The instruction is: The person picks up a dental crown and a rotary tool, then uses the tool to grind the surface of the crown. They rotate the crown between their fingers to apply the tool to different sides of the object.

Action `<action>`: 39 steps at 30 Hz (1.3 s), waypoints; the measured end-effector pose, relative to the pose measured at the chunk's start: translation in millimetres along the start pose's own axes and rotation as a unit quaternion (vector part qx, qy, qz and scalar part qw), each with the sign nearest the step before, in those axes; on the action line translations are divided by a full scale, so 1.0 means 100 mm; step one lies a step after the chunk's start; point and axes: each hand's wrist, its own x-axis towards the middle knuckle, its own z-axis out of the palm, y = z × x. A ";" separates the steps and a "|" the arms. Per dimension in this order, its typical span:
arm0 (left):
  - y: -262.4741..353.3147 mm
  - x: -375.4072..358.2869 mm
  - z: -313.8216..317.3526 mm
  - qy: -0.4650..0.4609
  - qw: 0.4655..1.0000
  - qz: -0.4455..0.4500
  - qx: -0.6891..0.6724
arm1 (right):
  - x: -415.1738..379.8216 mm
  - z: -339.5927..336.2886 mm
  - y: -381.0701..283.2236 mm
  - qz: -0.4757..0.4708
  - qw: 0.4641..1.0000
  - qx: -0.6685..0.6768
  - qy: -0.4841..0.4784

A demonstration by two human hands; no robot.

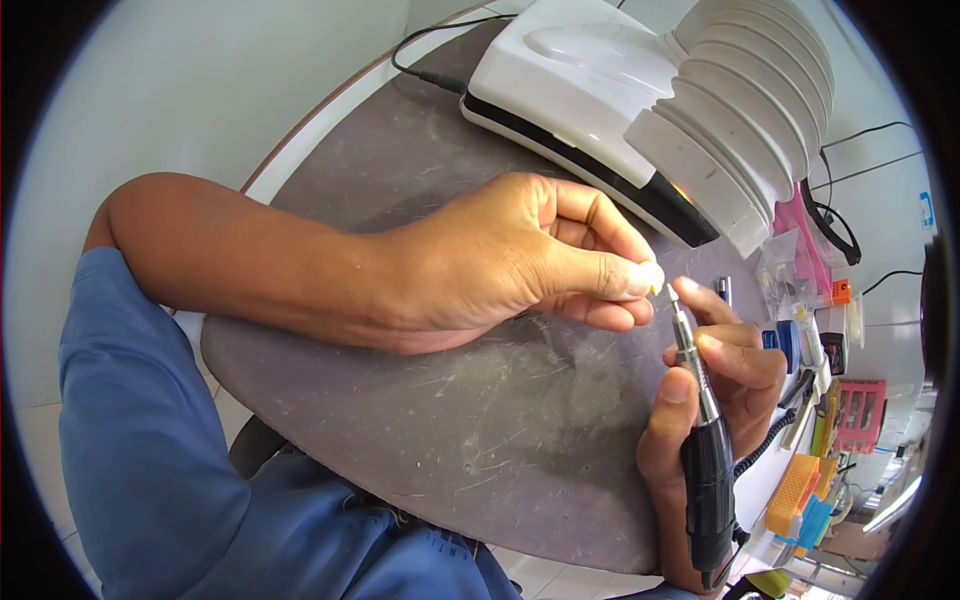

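Note:
My left hand [520,255] pinches a small yellowish-white piece [656,279] between thumb and fingertips, and the fingers cover most of it. In my right hand [745,375] is a rotary handpiece [708,470] with a black body and a silver neck, held like a pen and pointing up. Its pale pointed bur [672,293] is right at the small piece, close to the left fingertips. Both hands are over the worn grey-brown tabletop [480,420]. A black coiled cord [768,445] runs behind the right hand.
A white machine [580,75] with a black front edge stands beyond the hands. Its wide ribbed hose [750,95] ends near the fingers. To the right are plastic bags [785,265], a blue round container [788,345], a pink basket [860,415] and an orange block [793,493].

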 end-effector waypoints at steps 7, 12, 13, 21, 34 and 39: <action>-0.03 0.02 -0.02 0.012 0.999 0.029 0.036 | 0.03 0.06 0.06 -0.059 0.998 0.013 0.003; -0.03 0.03 -0.03 0.009 0.999 0.030 0.019 | 0.02 0.06 0.03 -0.014 1.000 0.012 0.017; -0.03 0.03 -0.03 0.009 0.999 0.029 0.019 | 0.02 0.06 0.03 -0.014 1.000 0.012 0.017; -0.04 0.03 -0.04 0.007 0.998 0.042 0.036 | 0.03 0.06 0.06 -0.025 0.999 0.026 0.007; -0.05 0.03 -0.04 0.005 0.999 0.039 0.029 | 0.05 0.09 0.07 -0.032 0.999 0.002 0.016; -0.07 0.04 -0.05 0.001 0.998 0.049 0.039 | 0.06 0.10 0.07 -0.031 0.999 -0.004 0.015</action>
